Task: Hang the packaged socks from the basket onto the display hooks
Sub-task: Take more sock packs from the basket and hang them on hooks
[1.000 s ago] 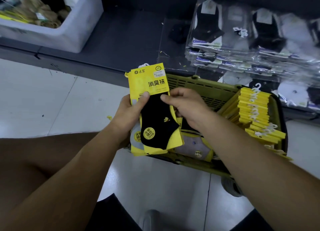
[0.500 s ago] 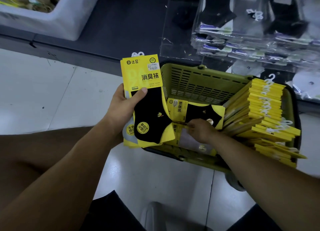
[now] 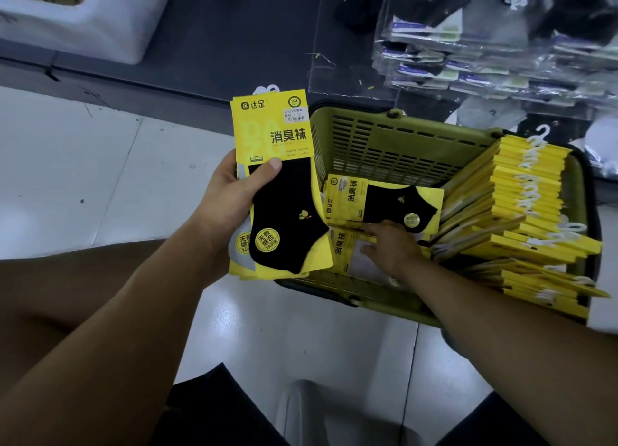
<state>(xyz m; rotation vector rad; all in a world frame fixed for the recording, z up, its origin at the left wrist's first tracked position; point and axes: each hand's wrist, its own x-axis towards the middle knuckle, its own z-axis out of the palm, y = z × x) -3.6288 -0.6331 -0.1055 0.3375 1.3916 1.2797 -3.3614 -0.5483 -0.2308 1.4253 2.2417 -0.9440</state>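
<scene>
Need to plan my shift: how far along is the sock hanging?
Early: nothing yellow looks hung in view. The left hand holds a few packs; the right hand reaches among loose packs in the basket. A big stack there is left to hang.

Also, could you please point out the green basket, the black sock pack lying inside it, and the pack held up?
Green basket (image 3: 384, 144): head view, on its slotted far wall.
Lying black sock pack (image 3: 396, 203): head view, on the sock.
Held sock pack (image 3: 264, 127): head view, on the yellow card.
</scene>
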